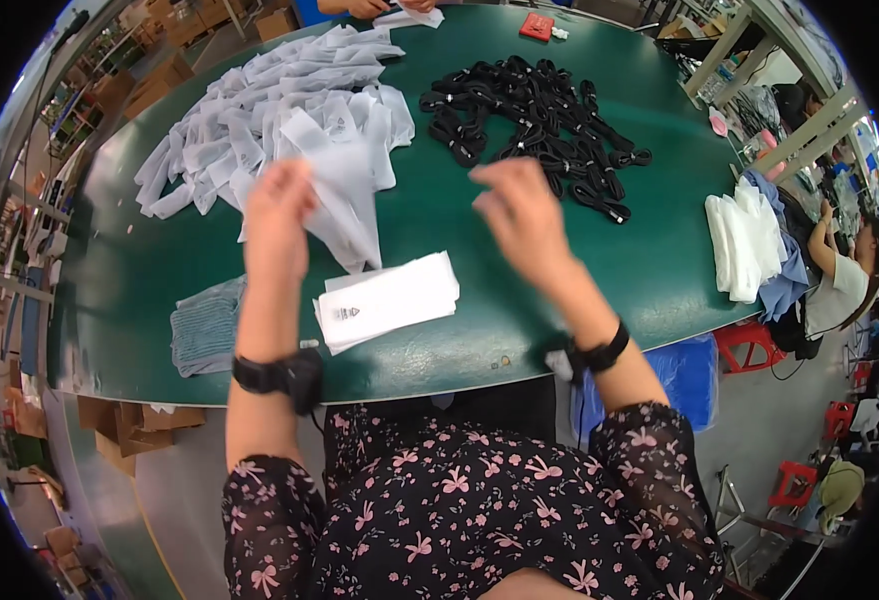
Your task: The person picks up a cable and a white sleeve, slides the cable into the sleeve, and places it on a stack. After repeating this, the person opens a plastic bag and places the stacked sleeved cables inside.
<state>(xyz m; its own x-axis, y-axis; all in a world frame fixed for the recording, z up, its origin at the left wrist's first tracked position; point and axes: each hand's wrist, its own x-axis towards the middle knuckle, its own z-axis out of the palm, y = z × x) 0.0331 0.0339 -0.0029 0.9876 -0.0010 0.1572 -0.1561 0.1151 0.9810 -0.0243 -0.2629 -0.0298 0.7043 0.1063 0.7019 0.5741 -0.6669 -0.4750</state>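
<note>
My left hand [277, 210] is raised over the green table [649, 260] and pinches a white plastic bag [344, 190] that hangs down from its fingers. My right hand [521, 215] hovers to the right of it, blurred, fingers apart and holding nothing. Just below both hands lies a neat stack of flat white bags [389, 300]. A big loose heap of white bags [259, 115] spreads behind my left hand. A tangle of black cords [534, 115] lies behind my right hand.
A folded grey-blue cloth [207, 325] lies at the table's near left edge. White and blue folded cloths [754, 245] sit at the right edge. Another person's hands [389, 8] work at the far side near a red item [536, 26]. A seated person [844, 270] is at the right; cardboard boxes [129, 425] stand under the table.
</note>
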